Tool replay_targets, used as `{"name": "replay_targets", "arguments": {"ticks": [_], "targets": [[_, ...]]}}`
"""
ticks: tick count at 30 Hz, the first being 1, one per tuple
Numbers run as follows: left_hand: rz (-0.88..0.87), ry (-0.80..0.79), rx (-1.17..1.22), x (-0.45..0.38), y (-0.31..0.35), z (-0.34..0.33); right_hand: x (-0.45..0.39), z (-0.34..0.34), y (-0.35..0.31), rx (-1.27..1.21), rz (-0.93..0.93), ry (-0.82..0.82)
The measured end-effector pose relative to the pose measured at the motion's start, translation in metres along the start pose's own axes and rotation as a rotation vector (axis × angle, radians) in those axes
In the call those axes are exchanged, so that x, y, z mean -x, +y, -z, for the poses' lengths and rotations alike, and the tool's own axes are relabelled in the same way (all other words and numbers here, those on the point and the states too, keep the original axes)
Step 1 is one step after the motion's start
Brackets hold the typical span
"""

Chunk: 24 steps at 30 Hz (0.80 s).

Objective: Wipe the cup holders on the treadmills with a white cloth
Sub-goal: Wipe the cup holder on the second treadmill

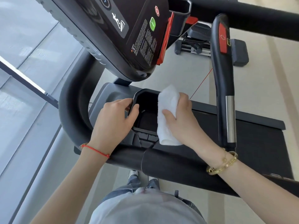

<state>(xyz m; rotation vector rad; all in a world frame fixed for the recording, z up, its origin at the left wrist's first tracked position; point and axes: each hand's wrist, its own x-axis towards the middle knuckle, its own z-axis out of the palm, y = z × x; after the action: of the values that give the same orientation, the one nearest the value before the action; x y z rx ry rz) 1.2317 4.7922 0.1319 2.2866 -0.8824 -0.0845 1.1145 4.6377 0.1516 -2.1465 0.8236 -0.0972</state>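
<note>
A black, square cup holder (146,120) sits in the treadmill's side tray, just below the console. My left hand (113,117) grips its left rim, thumb hooked over the edge and fingers curled on the outside. My right hand (176,117) holds a folded white cloth (168,109) against the holder's right rim, thumb on top of the cloth and fingers wrapped behind it. The cloth hangs past the holder's near edge. The inside of the holder is dark and shows nothing in it.
The treadmill console (129,33) with a green and a red button hangs over the far side. A black curved handrail (72,101) wraps the left and near sides; an upright handle (224,78) with a red panel stands to the right. The belt (242,143) lies beyond.
</note>
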Motion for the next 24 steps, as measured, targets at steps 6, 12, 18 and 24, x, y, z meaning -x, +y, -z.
{"name": "replay_targets", "arguments": {"ticks": [6,12,18,24], "targets": [[-0.007,-0.012,-0.01,-0.001,0.002,0.001,0.002,-0.004,0.001,-0.012,-0.048,0.002],[-0.012,-0.024,-0.011,0.0,0.001,0.002,-0.05,0.02,-0.007,0.111,0.062,-0.205],[-0.01,-0.031,-0.025,0.013,0.003,0.01,-0.054,0.024,0.003,0.202,0.408,-0.202],[0.081,0.008,-0.063,0.031,0.009,0.015,-0.062,0.024,-0.008,0.355,0.746,-0.301]]}}
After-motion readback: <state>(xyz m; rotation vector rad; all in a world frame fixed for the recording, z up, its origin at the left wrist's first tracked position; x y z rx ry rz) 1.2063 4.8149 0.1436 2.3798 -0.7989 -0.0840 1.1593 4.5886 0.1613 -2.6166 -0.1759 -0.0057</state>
